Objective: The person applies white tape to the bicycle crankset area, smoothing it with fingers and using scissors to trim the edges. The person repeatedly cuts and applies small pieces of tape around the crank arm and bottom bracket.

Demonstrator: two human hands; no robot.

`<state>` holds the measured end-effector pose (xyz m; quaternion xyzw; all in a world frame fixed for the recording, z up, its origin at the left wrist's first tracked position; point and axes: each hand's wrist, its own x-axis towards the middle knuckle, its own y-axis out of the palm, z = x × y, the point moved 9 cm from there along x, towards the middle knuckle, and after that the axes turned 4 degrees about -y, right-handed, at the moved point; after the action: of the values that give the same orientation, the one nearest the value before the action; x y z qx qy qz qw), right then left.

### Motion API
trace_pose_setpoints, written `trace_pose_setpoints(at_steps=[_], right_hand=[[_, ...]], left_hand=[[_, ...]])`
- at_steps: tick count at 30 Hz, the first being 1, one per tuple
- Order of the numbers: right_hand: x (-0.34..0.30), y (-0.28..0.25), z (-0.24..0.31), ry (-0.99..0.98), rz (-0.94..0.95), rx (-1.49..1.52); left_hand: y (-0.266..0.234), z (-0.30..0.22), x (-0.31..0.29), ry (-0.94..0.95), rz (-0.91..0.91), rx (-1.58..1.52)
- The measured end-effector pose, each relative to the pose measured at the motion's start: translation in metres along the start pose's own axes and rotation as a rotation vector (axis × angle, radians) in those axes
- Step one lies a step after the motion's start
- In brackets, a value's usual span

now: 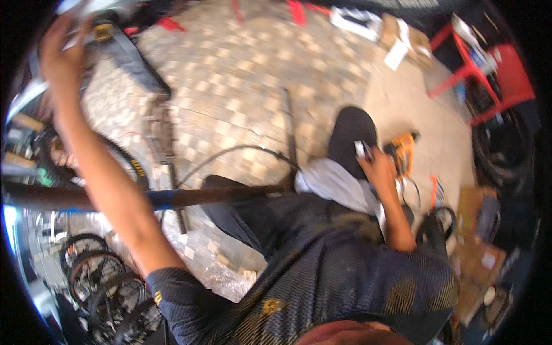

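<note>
My left hand (60,57) is raised at the upper left with its arm stretched out. Motion smears its fingers, so their grip is unclear; it is near a dark bar-shaped part with a yellow block (103,33). Bent in close, my right hand (380,171) is closed on a small silver-and-dark object (362,149) above my right knee, its exact kind too blurred to name. A pale grey cloth (333,181) lies over my thigh beside that hand. Below my left forearm, a dark bicycle frame tube (230,194) runs from the left edge to my lap.
An orange-yellow tool (404,152) lies on the floor right of my knee. Several bicycle wheels (95,270) stand at lower left. At the upper right are a red plastic chair (512,77) and dark tyres (503,152). Clear plastic wrap (221,273) lies by my left leg.
</note>
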<state>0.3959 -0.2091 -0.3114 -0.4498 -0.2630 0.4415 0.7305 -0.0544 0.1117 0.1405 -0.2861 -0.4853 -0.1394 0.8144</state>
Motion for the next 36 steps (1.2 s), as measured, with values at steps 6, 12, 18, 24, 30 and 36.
trace_pose_setpoints(at_steps=[6, 12, 18, 24, 30, 36], right_hand=[[0.033, 0.001, 0.039, -0.112, 0.017, 0.427], [0.084, -0.095, 0.271, -0.598, -0.189, 1.143], [0.132, -0.149, 0.439, -0.879, -0.386, 1.271], [0.142, -0.158, 0.477, -0.833, -0.420, 1.174], [0.145, -0.163, 0.479, -0.763, -0.432, 1.059], [0.147, -0.164, 0.479, -0.733, -0.438, 1.005]], left_hand=[[-0.014, -0.042, 0.011, -0.210, -0.017, -0.137], [-0.022, -0.043, 0.010, -0.291, 0.004, -0.228], [-0.021, -0.036, 0.003, -0.193, -0.064, -0.165], [-0.023, -0.040, 0.007, -0.303, -0.018, -0.269], [-0.023, -0.042, 0.005, -0.299, -0.030, -0.228], [-0.022, -0.040, 0.005, -0.303, -0.019, -0.246]])
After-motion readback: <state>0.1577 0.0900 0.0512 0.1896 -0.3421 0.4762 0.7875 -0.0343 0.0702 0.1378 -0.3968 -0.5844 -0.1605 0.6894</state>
